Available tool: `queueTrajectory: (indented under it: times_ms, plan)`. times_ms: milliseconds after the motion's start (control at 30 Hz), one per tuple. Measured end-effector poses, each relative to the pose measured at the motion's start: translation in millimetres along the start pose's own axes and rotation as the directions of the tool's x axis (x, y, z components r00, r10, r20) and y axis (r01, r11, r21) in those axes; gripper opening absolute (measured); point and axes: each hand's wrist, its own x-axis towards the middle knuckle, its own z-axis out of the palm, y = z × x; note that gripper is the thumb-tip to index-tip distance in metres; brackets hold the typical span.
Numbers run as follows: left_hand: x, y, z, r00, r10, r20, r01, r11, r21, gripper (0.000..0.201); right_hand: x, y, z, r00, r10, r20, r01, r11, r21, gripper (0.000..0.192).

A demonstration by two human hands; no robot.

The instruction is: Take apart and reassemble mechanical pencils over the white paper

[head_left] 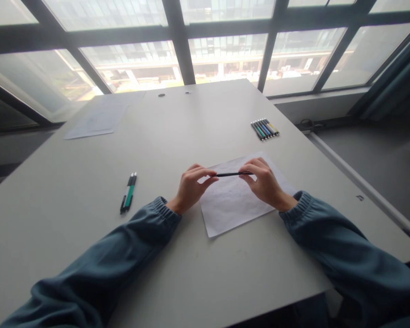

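A slim black pen point(228, 174) is held level between my two hands, above a white sheet of paper point(225, 218). My left hand point(193, 184) pinches its left end between thumb and fingers. At the other end, my right hand point(261, 180) grips it in the same way, the fingers covering part of that end. The sheet lies at a slant on the table, partly hidden by my hands and right sleeve. To the left of my left hand, a green-and-black pen point(131, 192) lies close beside a black pen point(124, 200).
Several pens point(264, 129) with coloured barrels lie in a neat row at the right. More paper sheets point(99, 116) rest at the far left of the white table point(177, 136). Windows point(225, 50) stand behind it. A small dark mark point(360, 197) shows near the right edge.
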Motion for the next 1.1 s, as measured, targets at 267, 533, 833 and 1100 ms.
queueTrajectory:
  times_ms: [267,533,833,1100]
  plan:
    - [-1.0,-0.3,0.7,1.0,-0.02,-0.019,0.02,1.0,-0.018,0.014,0.0,0.0,1.3,0.996,-0.077,-0.038,0.078,0.997,0.01,0.01]
    - [-0.9,0.1,0.2,0.999,-0.015,-0.04,0.013,0.999,-0.042,0.013,-0.7,-1.8,-0.1,0.995,-0.099,0.003,0.099,0.995,-0.012,0.009]
    - [-0.4,2.1,0.4,1.0,-0.019,-0.024,0.019,1.0,-0.01,0.014,0.1,-1.4,-1.9,0.99,-0.144,0.003,0.144,0.986,-0.082,0.009]
    - [-0.6,0.3,0.1,1.0,-0.015,-0.018,0.015,0.999,-0.034,0.014,-1.0,-2.9,-1.5,0.992,-0.123,0.033,0.125,0.991,-0.053,0.007]
